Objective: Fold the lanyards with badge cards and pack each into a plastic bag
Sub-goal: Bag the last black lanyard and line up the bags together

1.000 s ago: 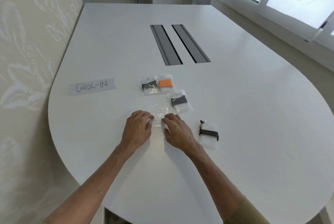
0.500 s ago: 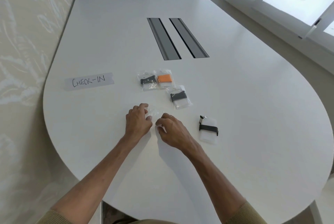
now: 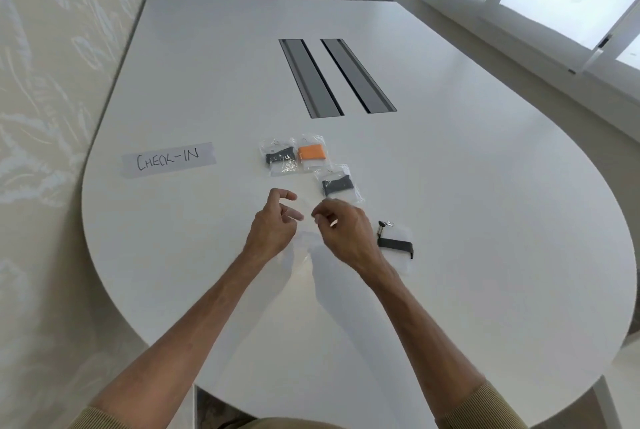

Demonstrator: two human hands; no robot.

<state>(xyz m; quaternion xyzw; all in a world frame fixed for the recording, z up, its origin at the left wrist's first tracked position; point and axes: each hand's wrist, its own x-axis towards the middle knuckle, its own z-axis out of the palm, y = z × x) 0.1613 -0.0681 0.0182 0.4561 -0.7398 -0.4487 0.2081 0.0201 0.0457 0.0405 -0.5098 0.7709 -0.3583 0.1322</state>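
Both my hands are raised just above the white table (image 3: pixel 485 221). An empty clear plastic bag (image 3: pixel 302 252) hangs between them, faint and blurred. My left hand (image 3: pixel 273 226) pinches its left side and my right hand (image 3: pixel 343 229) pinches its right side. A folded black lanyard on a white badge card (image 3: pixel 394 246) lies unbagged just right of my right hand, its metal clip pointing away from me. Three packed bags lie beyond my hands: one with a dark lanyard (image 3: pixel 280 158), one with an orange lanyard (image 3: pixel 312 153), one with a dark lanyard (image 3: pixel 337 185).
A paper strip reading CHECK-IN (image 3: pixel 169 159) lies at the left. Two dark cable slots (image 3: pixel 309 77) run down the table's middle. A patterned wall stands along the left edge, and windows run along the right. A chair and a covered bin stand beyond the far end.
My hands have lifted the clear bag off the table, where they were pressing on it, and now hold it up between them. The other items have not moved.
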